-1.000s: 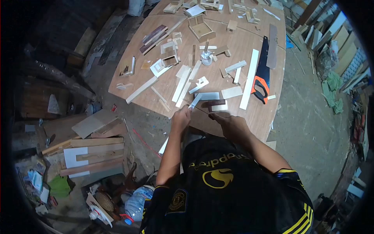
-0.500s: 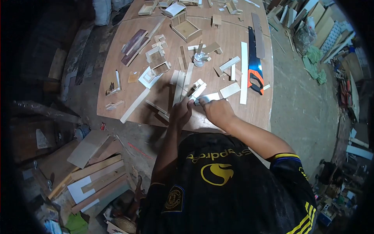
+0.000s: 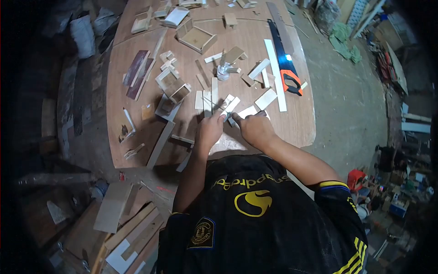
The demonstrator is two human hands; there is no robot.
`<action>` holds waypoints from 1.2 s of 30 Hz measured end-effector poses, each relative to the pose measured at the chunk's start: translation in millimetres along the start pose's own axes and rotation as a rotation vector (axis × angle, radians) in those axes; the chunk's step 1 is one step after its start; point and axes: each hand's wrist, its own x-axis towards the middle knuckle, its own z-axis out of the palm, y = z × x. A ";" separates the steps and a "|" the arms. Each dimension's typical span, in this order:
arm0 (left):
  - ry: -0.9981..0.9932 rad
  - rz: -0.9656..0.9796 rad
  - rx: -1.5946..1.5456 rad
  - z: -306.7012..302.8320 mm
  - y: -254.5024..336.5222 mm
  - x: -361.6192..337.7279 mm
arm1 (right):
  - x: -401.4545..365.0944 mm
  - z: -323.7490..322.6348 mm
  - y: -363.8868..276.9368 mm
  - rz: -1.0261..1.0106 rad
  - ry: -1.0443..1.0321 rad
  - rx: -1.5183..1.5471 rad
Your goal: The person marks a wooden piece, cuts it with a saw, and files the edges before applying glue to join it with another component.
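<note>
My left hand (image 3: 210,130) is closed on a small pale wooden piece (image 3: 232,104) near the table's front edge. Close beside it on the right, my right hand (image 3: 256,131) is closed, its index finger toward that piece. A thin, dark, rod-like tool (image 3: 214,103) runs from between the hands toward the upper left; its exact kind is too small to tell, and its grip end is hidden in my right hand. Pale wood strips (image 3: 207,102) lie just beyond my left hand. A pale block (image 3: 266,98) rests past my right hand.
An orange-handled handsaw (image 3: 291,82) lies at the right beside a long white strip (image 3: 275,75). A plastic-wrapped cup (image 3: 223,72) holding sticks stands mid-table (image 3: 292,125). Small wooden boxes, including an open tray (image 3: 197,38), spread behind. Scrap boards (image 3: 114,208) lean at lower left.
The view has shifted, so the table appears further left and turned slightly. Both hands stay close together at the small wooden piece, the thin tool still across it.
</note>
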 end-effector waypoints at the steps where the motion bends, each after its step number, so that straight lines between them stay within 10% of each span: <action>1: -0.014 0.013 -0.002 3.1 2.0 1.3 | 5.7 8.5 0.0 0.008 -0.027 0.003; 36: 0.138 -0.014 0.005 -16.8 -53.6 -27.6 | -12.5 24.3 -52.6 0.093 0.014 0.173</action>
